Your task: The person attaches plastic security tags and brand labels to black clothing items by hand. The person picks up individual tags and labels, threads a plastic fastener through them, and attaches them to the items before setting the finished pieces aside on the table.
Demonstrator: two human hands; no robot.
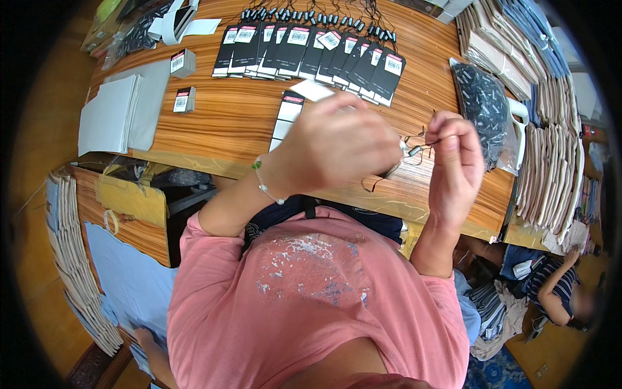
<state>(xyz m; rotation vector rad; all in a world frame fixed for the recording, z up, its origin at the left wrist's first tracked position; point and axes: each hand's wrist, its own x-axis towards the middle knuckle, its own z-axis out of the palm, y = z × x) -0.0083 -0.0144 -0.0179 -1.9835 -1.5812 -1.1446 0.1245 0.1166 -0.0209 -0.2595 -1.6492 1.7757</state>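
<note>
My right hand (455, 152) is closed, with thumb and forefinger pinching a thin black hang-tag string (424, 145). A small black plastic seal (414, 151) hangs on that string, between my two hands. Beside it, my left hand (346, 139) is raised over the table edge, its back toward me. It is smeared by motion, and its fingertips and whatever they hold are hidden. Black hang tags with white labels (296, 52) lie overlapping in a row beyond my hands, their strings at the far end. A further tag (285, 120) lies by my left wrist, partly covered.
Two small stacks of labels (184, 99) and white sheets (110, 113) lie at the left. On the right are a clear bag of black string seals (481, 107) and piles of folded garments (547, 175). Other people's arms show at lower left and lower right.
</note>
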